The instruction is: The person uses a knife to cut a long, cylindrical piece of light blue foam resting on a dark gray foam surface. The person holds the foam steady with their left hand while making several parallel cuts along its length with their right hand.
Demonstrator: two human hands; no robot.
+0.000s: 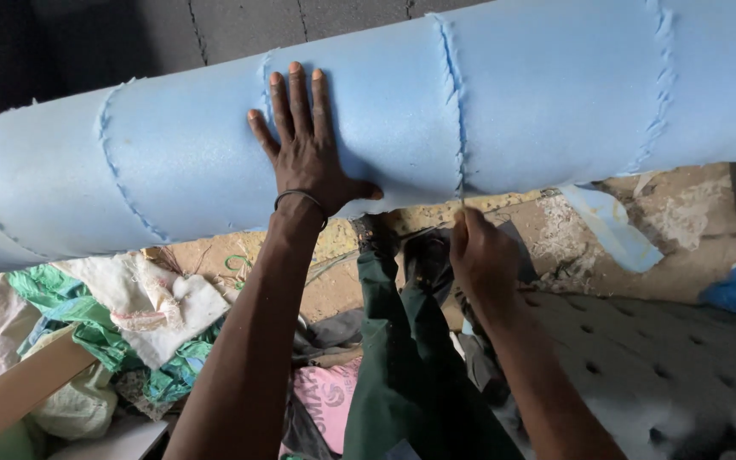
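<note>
A long, thick roll of light blue foam (513, 94) crosses the upper frame, with several stitched seams running around it. My left hand (304, 140) lies flat on the foam, fingers spread, with a thin dark band on the wrist. My right hand (479, 251) is below the foam's lower edge, fingers pinched on a thin needle or blade that points up into a seam (457, 111). What exactly it grips is too small to tell.
My legs in dark green trousers (402, 358) stand below. Heaped cloths and sacks (129, 315) lie at lower left, a grey tufted padded panel (641, 349) at lower right, and blue foam scraps (611, 226) on the dirt floor.
</note>
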